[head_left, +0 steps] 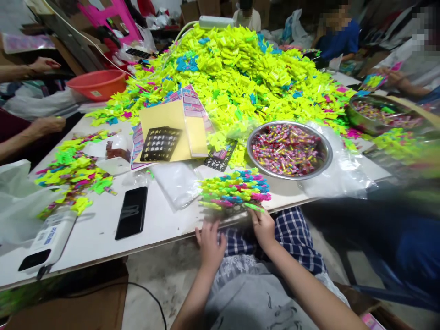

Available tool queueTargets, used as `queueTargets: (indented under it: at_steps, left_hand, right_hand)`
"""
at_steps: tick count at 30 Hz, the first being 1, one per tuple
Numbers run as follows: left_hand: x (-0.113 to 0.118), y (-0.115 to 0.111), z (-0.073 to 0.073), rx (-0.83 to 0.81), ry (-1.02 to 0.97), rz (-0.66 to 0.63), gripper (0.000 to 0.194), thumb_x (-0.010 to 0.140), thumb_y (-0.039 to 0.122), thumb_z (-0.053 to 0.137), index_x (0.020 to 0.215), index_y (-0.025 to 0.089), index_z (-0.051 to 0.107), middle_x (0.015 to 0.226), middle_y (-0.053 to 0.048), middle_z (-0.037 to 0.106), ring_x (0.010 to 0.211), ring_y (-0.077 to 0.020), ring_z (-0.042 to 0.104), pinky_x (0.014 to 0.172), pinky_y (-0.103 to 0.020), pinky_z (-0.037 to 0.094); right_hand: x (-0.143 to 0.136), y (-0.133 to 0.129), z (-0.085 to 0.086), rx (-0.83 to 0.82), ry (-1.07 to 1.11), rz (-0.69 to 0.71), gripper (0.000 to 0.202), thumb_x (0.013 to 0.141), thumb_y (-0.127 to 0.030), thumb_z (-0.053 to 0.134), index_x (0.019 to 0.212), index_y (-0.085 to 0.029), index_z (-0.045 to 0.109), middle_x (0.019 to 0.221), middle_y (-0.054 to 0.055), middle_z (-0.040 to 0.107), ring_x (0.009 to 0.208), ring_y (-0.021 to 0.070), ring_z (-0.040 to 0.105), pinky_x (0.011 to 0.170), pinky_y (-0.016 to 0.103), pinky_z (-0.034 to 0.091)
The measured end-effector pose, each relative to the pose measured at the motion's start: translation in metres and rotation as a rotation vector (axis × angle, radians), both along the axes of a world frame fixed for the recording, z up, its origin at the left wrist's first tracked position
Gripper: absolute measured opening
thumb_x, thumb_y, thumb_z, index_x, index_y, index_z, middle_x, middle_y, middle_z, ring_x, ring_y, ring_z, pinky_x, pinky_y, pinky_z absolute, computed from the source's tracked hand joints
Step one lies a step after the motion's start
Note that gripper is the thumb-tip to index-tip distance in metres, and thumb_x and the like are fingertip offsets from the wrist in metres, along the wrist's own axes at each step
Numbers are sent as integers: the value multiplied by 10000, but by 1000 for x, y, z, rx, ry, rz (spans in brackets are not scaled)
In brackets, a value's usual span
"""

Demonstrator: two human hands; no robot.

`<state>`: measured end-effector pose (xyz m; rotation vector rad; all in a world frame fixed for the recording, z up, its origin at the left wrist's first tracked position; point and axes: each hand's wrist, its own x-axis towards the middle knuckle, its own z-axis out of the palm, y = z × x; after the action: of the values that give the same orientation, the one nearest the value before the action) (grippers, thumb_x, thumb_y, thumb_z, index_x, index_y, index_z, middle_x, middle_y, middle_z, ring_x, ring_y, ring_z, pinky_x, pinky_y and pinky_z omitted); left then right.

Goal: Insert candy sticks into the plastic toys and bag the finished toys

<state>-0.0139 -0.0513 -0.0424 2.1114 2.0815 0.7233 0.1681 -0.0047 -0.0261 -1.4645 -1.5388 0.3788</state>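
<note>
Head view: the surface [170, 224] stretches away ahead of L hand [210, 242] & R hand [264, 228], w/ a big heap of mostly yellow pcs [240, 68] at the far side. Metal bowl [290, 177] is fwd & right of R hand. Dark holder [236, 210], packed w/ coloured pcs, lies just ahead of both, long axis approx L–R; R hand's nearer, by its near-right corner. L hand's loosely spread, nothing seen in it. R hand pinches a slim green pc [254, 207], lying L–R.
</note>
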Motion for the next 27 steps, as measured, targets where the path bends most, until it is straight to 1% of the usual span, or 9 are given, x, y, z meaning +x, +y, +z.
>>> queueTargets:
  at_steps: [6,10,14,17,21,24,27]
  left_hand:
    - [-1,2,-11,-13,17,24,379,772,179,416,1122,178,564,1083,-128,569,1175,-299,412,1015,-575,141]
    - [0,4,-13,-19,35,37,369,771,177,414,1101,157,578,1058,-142,584,1150,-318,430,998,-593,152]
    - [1,4,-9,-59,42,47,365,771,178,412,1095,158,578,1059,-147,584,1147,-320,429,992,-602,150]
    - [2,3,-5,-62,59,37,363,770,172,420,1101,167,569,1077,-141,579,1146,-310,430,996,-590,154]
    - [0,5,-3,-56,89,24,358,778,179,406,1092,131,570,1061,-167,578,1126,-323,442,977,-600,174]
    - [2,6,-2,-69,80,25,355,781,177,392,1086,133,569,1060,-166,579,1118,-327,448,971,-606,172]
    - [2,1,-2,-69,54,9,349,779,176,394,1086,143,558,1055,-157,579,1114,-320,450,973,-594,178]
  right_hand:
    - [9,1,-3,-50,-175,10,286,882,-246,389,1013,-186,635,1017,90,651,946,193,605,814,327,491]
    - [6,0,-2,-77,-267,-2,300,889,-241,371,961,-151,648,971,116,663,867,198,624,756,300,494]
    - [0,0,-1,-93,-256,-31,329,899,-276,362,930,-134,657,820,113,678,728,191,635,670,275,490]
    - [-3,1,-2,-89,-249,-48,316,901,-282,375,937,-146,659,838,106,681,754,186,635,694,267,482]
    - [-4,2,-5,-103,-251,-62,322,902,-285,377,933,-146,666,850,114,684,766,187,636,716,268,478]
    - [-4,2,-4,-99,-233,-67,322,901,-286,380,934,-144,667,847,111,685,762,188,637,708,267,476]
    - [-4,2,-1,-76,-228,-72,314,897,-287,394,927,-136,667,830,109,687,733,189,640,685,267,476]
